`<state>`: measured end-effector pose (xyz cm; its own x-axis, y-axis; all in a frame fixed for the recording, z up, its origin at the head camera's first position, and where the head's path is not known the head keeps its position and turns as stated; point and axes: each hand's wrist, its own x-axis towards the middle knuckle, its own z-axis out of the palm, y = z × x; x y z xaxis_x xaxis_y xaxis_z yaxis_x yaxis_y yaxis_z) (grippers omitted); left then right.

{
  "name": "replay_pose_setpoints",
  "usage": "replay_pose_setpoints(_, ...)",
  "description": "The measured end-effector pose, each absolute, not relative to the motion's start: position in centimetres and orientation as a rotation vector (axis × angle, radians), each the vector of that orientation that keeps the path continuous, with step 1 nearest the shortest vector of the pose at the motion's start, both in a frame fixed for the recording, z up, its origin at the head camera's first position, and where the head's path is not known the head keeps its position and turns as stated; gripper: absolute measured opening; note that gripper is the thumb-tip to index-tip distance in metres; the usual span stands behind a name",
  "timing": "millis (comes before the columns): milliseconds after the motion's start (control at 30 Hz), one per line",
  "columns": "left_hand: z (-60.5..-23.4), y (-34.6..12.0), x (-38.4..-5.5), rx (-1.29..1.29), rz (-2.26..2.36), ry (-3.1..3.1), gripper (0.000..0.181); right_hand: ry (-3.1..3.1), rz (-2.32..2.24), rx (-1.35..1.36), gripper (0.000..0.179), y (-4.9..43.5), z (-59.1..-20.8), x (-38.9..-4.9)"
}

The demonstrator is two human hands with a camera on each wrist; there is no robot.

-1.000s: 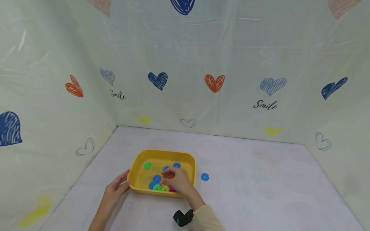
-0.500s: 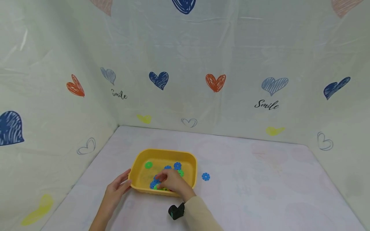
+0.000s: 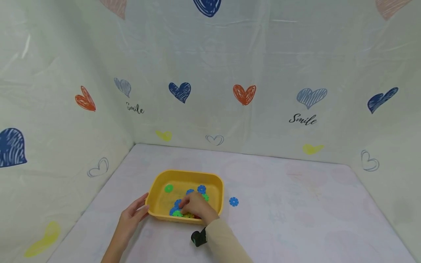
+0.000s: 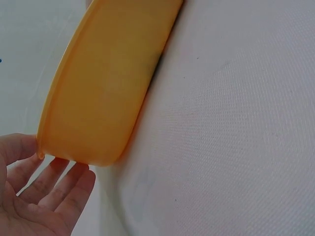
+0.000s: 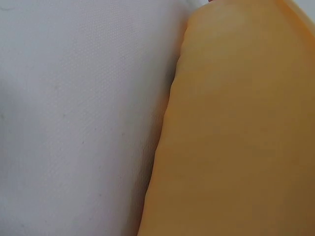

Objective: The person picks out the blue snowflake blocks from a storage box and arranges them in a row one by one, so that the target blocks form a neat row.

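A yellow plastic tray (image 3: 157,182) holds several small notched snowflake discs. My left hand (image 3: 131,214) touches the outside of its left end. In the left wrist view the fingers (image 4: 74,191) of that hand lie nearly straight against the wall and rim. My right hand (image 3: 198,206) is inside the tray with fingers bent down over the discs near the front wall. A green disc (image 3: 178,213) and blue discs (image 3: 173,210) lie right beside its fingertips. I cannot tell whether it pinches a disc. The right wrist view shows only the tray's outer wall (image 5: 236,128) and the tabletop.
A lone blue disc (image 3: 234,201) lies on the white tabletop (image 3: 289,215), right of the tray. Inside, another green disc (image 3: 169,188) sits toward the back left. A black wrist camera (image 3: 198,238) hangs by the right sleeve (image 3: 227,241). A heart-printed curtain (image 3: 210,65) surrounds the table.
My right hand has moved slightly left and down within the tray, and its fingers have bent further over the discs. A green disc behind it has come into view. The left hand stays put.
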<state>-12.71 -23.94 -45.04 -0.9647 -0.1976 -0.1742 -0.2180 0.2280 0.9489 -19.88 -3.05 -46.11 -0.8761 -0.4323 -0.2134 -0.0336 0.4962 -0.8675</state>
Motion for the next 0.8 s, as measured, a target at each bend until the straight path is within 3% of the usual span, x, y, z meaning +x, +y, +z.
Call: replay_pose_setpoints(800,-45.23,-24.02,-12.82,-0.441,1.853,2.44,0.051,2.34,-1.19,-0.495,0.026,-3.15,-46.18,-19.71)
